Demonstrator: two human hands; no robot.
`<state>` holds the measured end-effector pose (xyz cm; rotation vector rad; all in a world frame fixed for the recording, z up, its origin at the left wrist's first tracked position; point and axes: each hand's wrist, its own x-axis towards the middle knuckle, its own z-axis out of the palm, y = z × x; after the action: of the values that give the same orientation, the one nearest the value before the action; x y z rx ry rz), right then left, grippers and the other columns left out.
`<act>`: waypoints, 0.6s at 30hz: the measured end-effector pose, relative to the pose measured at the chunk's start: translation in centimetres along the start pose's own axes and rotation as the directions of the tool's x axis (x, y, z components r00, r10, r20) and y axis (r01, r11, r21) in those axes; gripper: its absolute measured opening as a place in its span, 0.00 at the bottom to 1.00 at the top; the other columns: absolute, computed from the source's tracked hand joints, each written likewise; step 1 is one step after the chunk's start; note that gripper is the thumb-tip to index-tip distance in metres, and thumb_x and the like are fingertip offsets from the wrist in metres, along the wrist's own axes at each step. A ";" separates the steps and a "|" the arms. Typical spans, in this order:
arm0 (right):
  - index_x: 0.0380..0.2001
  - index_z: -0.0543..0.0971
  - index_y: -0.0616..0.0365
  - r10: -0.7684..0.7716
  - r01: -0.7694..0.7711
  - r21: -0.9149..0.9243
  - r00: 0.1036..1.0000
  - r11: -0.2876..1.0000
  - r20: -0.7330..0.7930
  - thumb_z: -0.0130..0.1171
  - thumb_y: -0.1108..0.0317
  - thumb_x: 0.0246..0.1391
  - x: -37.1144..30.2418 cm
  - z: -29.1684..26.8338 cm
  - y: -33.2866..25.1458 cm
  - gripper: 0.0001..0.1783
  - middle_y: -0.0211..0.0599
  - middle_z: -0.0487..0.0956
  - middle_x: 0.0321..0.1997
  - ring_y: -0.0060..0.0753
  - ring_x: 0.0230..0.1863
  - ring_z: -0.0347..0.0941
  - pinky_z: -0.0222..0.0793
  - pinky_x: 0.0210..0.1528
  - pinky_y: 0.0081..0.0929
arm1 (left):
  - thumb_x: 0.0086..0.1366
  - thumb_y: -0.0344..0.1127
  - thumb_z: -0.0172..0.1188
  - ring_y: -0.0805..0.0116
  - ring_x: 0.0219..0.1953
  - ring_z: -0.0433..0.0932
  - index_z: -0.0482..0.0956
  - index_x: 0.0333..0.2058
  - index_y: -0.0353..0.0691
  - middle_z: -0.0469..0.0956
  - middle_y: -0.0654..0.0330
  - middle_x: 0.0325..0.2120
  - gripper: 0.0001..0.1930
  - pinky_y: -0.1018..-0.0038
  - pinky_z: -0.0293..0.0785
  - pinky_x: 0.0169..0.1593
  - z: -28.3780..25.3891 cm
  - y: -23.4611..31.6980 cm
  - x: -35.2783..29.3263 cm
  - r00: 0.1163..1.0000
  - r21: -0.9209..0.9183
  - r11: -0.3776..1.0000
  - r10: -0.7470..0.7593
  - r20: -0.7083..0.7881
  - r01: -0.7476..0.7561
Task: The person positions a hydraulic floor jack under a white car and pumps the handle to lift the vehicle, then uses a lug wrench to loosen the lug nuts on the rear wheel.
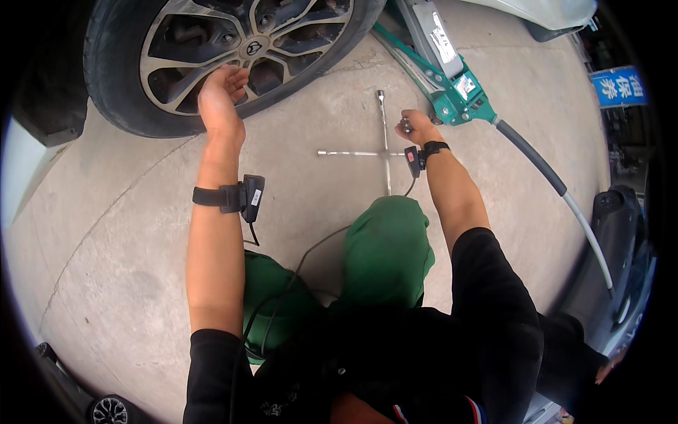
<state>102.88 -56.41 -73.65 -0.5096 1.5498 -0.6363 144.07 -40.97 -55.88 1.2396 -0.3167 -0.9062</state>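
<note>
A car wheel (253, 48) with a black tire and a two-tone spoked rim stands at the upper left. My left hand (223, 92) is in front of the rim's lower part, below the hub, fingers loosely bent and nothing visible in them. To the right, my right hand (418, 127) is closed around small dark, shiny metal pieces that look like lug nuts (407, 126); how many is hidden. Just left of and below that hand, a silver cross-shaped lug wrench (385, 152) lies on the floor, one arm partly covered by my wrist device.
A green floor jack (459, 95) reaches in from the top, its long handle (533, 157) curving down to the right. Black straps with small devices (253, 199) sit on both my wrists, with cables trailing. Other vehicles' parts and a blue sign (619, 86) are at the edges.
</note>
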 end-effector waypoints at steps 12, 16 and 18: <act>0.34 0.80 0.60 -0.432 0.330 -0.928 0.822 -0.171 0.372 0.70 0.75 0.43 3.8 -5.5 7.1 0.13 0.43 0.82 0.42 0.38 0.41 0.79 0.77 0.44 0.32 | 0.63 0.40 0.54 0.69 0.38 0.76 0.78 0.40 0.33 0.82 0.55 0.36 0.16 0.73 0.67 0.44 -0.6 -0.7 0.3 0.995 0.038 0.999 0.016 -0.096 -0.012; 0.36 0.81 0.60 -0.320 0.249 -0.968 0.919 0.019 0.230 0.67 0.71 0.44 3.7 -4.6 3.2 0.13 0.44 0.82 0.37 0.40 0.37 0.78 0.76 0.40 0.33 | 0.63 0.40 0.54 0.69 0.37 0.76 0.78 0.40 0.33 0.82 0.55 0.35 0.15 0.73 0.67 0.43 -0.7 -0.6 0.4 0.992 0.027 1.000 -0.007 -0.123 0.011; 0.44 0.80 0.62 -0.345 0.208 -0.494 0.916 0.844 -0.205 0.54 0.66 0.52 2.6 -2.4 -0.3 0.17 0.36 0.79 0.33 0.30 0.37 0.76 0.75 0.33 0.31 | 0.62 0.38 0.54 0.72 0.34 0.75 0.78 0.39 0.34 0.82 0.57 0.34 0.13 0.75 0.67 0.40 -0.2 -0.8 0.6 0.993 0.000 1.000 -0.025 -0.114 0.025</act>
<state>100.26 -58.15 -75.38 -1.0632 1.9380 -0.5739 144.25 -41.33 -56.84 1.2939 -0.2114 -0.8533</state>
